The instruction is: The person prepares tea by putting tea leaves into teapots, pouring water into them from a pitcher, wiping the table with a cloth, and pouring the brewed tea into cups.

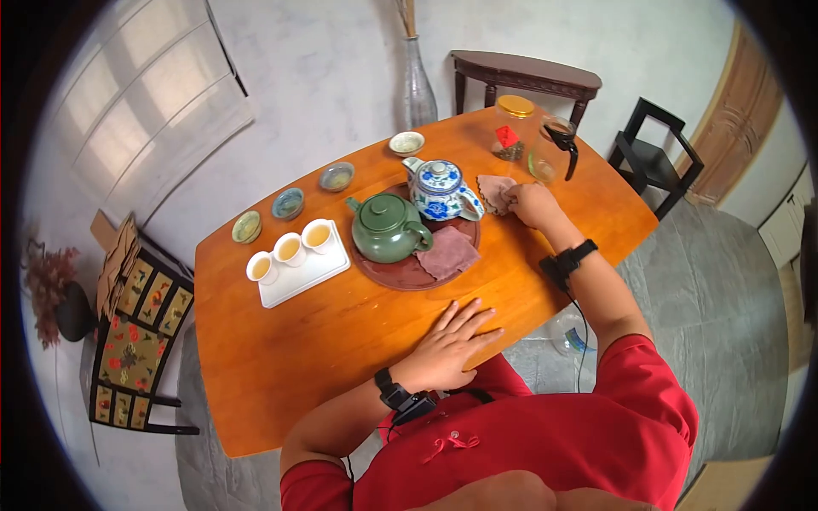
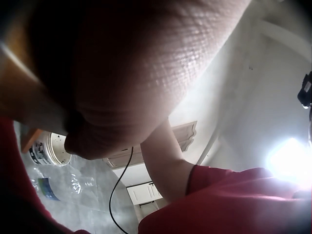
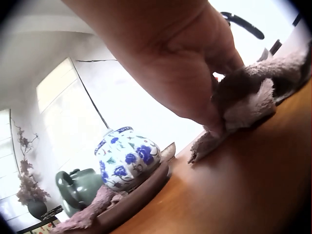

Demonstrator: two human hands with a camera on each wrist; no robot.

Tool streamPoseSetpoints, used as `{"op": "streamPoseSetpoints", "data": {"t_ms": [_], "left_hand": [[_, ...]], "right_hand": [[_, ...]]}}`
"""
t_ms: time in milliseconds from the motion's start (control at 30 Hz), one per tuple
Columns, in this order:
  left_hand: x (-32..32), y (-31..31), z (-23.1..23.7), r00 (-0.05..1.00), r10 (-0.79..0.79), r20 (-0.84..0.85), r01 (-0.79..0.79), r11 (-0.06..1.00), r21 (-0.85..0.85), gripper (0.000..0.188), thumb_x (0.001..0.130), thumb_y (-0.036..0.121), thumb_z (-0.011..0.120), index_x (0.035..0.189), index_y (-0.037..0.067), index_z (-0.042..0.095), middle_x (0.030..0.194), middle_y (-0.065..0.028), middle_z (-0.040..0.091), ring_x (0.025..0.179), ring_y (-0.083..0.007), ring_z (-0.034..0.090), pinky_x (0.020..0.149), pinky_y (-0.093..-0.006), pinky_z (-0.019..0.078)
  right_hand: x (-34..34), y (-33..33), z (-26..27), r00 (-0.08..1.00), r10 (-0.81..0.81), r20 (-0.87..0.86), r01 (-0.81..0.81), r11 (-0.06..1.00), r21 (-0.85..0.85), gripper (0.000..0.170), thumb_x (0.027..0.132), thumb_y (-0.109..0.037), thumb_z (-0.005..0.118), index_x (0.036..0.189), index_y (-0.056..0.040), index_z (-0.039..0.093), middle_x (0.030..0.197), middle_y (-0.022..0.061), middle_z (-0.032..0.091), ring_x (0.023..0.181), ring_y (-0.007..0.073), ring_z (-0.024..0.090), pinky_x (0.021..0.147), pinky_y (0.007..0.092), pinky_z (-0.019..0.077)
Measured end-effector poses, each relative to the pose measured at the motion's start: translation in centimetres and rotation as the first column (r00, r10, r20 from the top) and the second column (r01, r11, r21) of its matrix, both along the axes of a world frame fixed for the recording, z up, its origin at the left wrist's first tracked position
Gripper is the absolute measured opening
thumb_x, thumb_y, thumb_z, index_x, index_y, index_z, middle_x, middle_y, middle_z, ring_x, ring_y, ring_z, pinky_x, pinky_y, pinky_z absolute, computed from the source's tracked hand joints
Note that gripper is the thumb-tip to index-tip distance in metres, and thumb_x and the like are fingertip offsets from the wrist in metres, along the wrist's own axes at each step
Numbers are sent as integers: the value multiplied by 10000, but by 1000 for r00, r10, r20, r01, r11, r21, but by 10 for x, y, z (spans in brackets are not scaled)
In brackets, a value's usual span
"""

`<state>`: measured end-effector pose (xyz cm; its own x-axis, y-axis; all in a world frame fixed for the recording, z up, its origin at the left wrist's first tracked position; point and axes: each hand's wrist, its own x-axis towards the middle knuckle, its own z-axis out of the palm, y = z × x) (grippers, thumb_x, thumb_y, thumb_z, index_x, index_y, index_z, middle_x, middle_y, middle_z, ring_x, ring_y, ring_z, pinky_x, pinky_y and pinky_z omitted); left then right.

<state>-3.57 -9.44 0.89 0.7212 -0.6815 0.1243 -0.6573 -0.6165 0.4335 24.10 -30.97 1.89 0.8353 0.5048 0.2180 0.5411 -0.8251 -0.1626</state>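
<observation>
Head view steeply above wrist views

We read no text, brand, number or sign in any view. We observe dark print on the white bucket (image 2: 41,152), too blurred to read, and no legible lettering on the red label (image 1: 508,136).

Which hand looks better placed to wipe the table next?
Probably the right hand: it grips the brownish-pink cloth on the table, beside the blue-and-white teapot. The left hand lies flat near the table's edge, holding nothing and farther from that cloth.
</observation>
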Motion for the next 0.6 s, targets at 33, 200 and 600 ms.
{"op": "streamPoseSetpoints", "data": {"t_ms": [33,200,600], "left_hand": [[0,0,-2,1000,5,-1,-5,1000,-21,752,702,165,700,1414,145,459,1545,-119,271,1475,-320,122,1187,-524,73],[1,2,-3,1000,0,-5,0,1000,-22,737,705,169,701,1404,146,468,1545,-119,271,1476,-312,128,1189,-522,69],[1,5,-7,999,-5,-36,2,998,-66,755,717,177,699,1429,171,449,1563,-119,237,1484,-311,103,1195,-505,54]], "right_hand": [[14,7,-5,1000,14,1,-14,1000,-1,211,757,-171,681,947,-84,710,862,130,703,821,326,654,820,408,482],[57,43,-24,993,-73,91,59,987,152,190,777,-202,664,942,-120,711,862,106,711,850,292,663,894,427,430],[61,32,-48,916,166,-366,183,636,749,408,817,-165,714,1184,1,646,1035,120,706,898,173,656,863,300,482]]}}
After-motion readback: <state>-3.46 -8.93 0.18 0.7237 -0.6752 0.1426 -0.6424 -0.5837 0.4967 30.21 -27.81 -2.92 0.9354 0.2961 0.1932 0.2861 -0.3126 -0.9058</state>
